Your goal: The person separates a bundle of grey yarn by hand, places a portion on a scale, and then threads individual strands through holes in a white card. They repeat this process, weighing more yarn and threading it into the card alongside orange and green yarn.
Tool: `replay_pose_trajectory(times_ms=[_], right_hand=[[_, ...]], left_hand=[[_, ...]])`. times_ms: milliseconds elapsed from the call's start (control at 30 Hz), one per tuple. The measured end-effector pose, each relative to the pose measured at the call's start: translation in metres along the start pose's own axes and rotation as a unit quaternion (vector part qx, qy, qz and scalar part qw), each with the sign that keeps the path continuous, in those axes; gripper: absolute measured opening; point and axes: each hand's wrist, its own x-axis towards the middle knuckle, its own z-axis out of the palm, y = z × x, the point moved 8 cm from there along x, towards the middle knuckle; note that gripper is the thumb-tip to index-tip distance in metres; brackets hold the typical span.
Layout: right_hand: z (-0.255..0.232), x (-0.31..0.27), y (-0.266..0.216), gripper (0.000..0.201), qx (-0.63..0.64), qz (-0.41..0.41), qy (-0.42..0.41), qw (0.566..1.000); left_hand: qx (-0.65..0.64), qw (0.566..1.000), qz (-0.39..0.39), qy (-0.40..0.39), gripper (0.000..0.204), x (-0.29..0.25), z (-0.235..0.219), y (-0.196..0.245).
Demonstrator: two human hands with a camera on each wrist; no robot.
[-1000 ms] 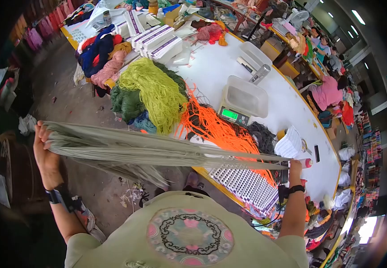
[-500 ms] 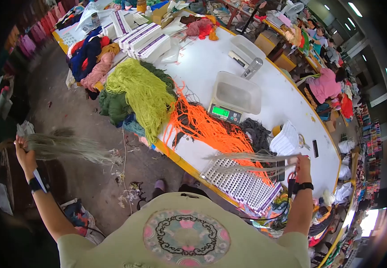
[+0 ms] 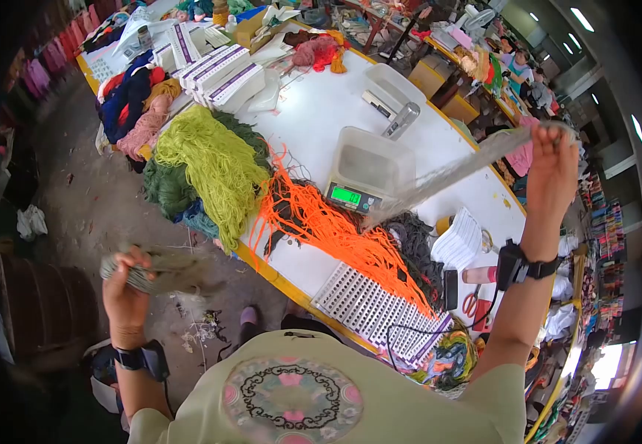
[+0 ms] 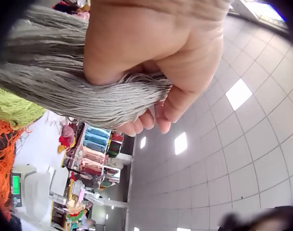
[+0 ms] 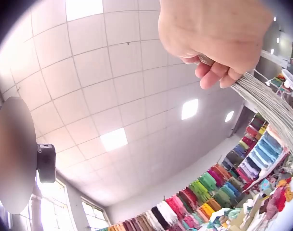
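Observation:
My left hand (image 3: 125, 292), low at the left beside the table, grips a bundle of grey yarn (image 3: 169, 272). In the left wrist view, the fingers curl round the grey strands (image 4: 103, 98), which spread out toward the left. Raised high over the table's far right side, my right hand (image 3: 554, 166) holds a second, thinner bundle of grey yarn (image 3: 458, 172). It slants down from the fist, blurred, across the scale's clear tray toward the orange yarn (image 3: 335, 226). The right wrist view shows this bundle (image 5: 269, 98) leaving the curled fingers.
On the white table (image 3: 306, 96) stands a digital scale (image 3: 347, 196) with a clear tray (image 3: 372, 163). Lime-green yarn (image 3: 206, 155), a punched white board (image 3: 372, 314), white boxes (image 3: 221, 74), red scissors (image 3: 471, 303) and a paper sheet (image 3: 458, 237) lie around it. A brown barrel (image 3: 43, 300) stands at the left.
The grey yarn stretched between both hands has come apart into two bundles. My right hand has swung up and forward with its bundle; my left has come inward and lower.

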Motion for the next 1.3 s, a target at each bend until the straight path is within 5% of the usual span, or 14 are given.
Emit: replay_pose_trajectory(times_ms=[167,300,367,433,467,567,667,767,833,1000,1067,1167,1233,1300], right_hand=[[0.022,0.057,0.008,0.012,0.001,-0.082,0.001,0.997],[0.000,0.056,0.119,0.011,-0.103,0.008,0.019,0.995],[-0.012,0.014,0.190,0.018,-0.303,0.051,-0.033,0.951],[-0.045,-0.039,0.282,0.014,-0.373,0.201,-0.052,0.904],[-0.060,-0.067,0.315,0.018,-0.565,0.188,-0.112,0.795],[-0.056,-0.149,0.341,0.021,-0.644,0.170,-0.191,0.721],[-0.066,-0.204,0.352,0.024,-0.646,0.174,-0.206,0.714],[-0.050,-0.223,0.334,0.038,-0.651,0.059,-0.232,0.720],[-0.051,-0.212,0.310,0.048,-0.545,0.192,-0.138,0.805],[0.040,-0.118,0.129,0.032,-0.291,0.011,-0.028,0.956],[0.078,-0.100,0.035,0.024,-0.240,-0.079,-0.027,0.967],[0.134,-0.109,-0.087,0.030,0.099,-0.298,-0.288,0.905],[0.143,-0.103,-0.111,0.019,0.087,-0.174,-0.248,0.949],[0.138,-0.100,-0.111,0.019,0.099,-0.174,-0.280,0.939]], left_hand=[[0.036,0.997,-0.045,0.053,0.016,-0.025,0.020,-0.041],[0.015,0.995,-0.064,0.074,0.017,-0.037,0.034,-0.070],[0.008,0.992,-0.100,0.077,0.019,-0.041,0.046,-0.084],[0.013,0.991,-0.099,0.089,0.020,-0.042,0.057,-0.093],[0.032,0.989,-0.119,0.083,0.020,-0.044,0.060,-0.101],[0.058,0.984,-0.138,0.093,0.019,-0.046,0.063,-0.120],[0.062,0.977,-0.177,0.099,0.017,-0.048,0.069,-0.133],[0.052,0.977,-0.187,0.088,0.018,-0.047,0.072,-0.144],[0.065,0.973,-0.200,0.093,0.018,-0.044,0.076,-0.146],[0.075,0.965,-0.234,0.087,0.015,-0.032,0.091,-0.164],[0.058,0.959,-0.270,0.067,0.014,-0.029,0.101,-0.178],[0.042,0.958,-0.281,0.028,0.013,-0.026,0.118,-0.192],[0.056,0.958,-0.280,0.021,0.014,-0.027,0.123,-0.196],[0.070,0.958,-0.277,0.014,0.015,-0.025,0.127,-0.197]])
